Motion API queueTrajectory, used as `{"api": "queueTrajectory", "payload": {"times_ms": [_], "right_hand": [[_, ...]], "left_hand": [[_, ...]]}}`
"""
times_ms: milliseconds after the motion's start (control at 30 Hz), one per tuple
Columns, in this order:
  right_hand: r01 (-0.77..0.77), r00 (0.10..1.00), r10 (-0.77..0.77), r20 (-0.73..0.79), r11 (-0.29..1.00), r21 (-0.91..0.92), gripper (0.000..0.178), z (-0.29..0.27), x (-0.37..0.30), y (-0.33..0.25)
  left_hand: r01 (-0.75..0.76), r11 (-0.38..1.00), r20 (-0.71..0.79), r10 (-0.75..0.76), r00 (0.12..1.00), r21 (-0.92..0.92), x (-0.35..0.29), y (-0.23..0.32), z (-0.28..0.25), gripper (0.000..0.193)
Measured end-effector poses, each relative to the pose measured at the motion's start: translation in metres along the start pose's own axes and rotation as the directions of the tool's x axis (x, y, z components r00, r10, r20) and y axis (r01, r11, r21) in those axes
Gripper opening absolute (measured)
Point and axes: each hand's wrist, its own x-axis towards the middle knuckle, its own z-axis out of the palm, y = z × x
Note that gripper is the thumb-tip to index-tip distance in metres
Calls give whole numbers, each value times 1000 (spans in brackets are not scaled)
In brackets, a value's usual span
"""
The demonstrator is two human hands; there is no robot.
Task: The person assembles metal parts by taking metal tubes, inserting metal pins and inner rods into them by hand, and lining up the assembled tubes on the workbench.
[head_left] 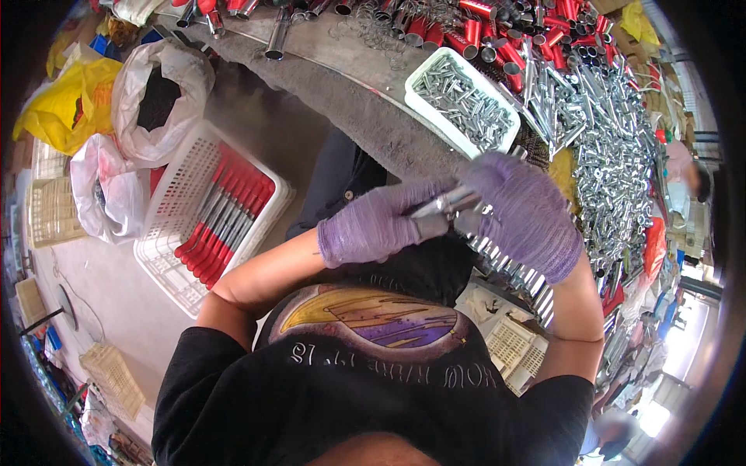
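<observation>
In front of my belly my two hands, both in purple knit gloves, come together at a silver metal part (447, 208). My left hand (369, 221) grips it from the left, fingers pointing right. Curled over its other end is my right hand (528, 213), which covers much of it, so its full shape is hidden. Just beyond my hands, a white plastic tub (414, 99) of small silver metal pins (466, 101) stands on the bench. To my left, a white slatted basket (167, 194) contains a row of red-and-silver tools with red handles (237, 210).
Along the far bench (326, 62) lie red and silver tubes (472, 33) and tangled wire springs (388, 31). A big heap of shiny metal parts (614, 155) covers the right side. White sacks (159, 101) and a yellow bag (70, 105) stand at the left.
</observation>
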Motion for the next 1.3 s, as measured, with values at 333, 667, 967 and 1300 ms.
{"api": "queueTrajectory", "payload": {"times_ms": [333, 667, 967, 1300], "right_hand": [[46, 988, -58, 140, 995, 84, 35, 2, -26, 0], [120, 992, -122, 34, 991, 54, 38, 16, -31, -1], [162, 979, -164, -119, 986, -29, 37, 23, -35, -1], [-229, 973, 219, -72, 956, -181, 34, 59, 24, 25]], "left_hand": [[230, 973, 83, -228, 970, -24, -18, 21, -29, 40], [327, 944, 98, -331, 939, 50, -13, 26, -29, 39], [46, 962, 174, -96, 980, 270, 1, 3, -33, 38], [-510, -128, 463, 644, 610, 850, 55, 16, -105, 43]]}}
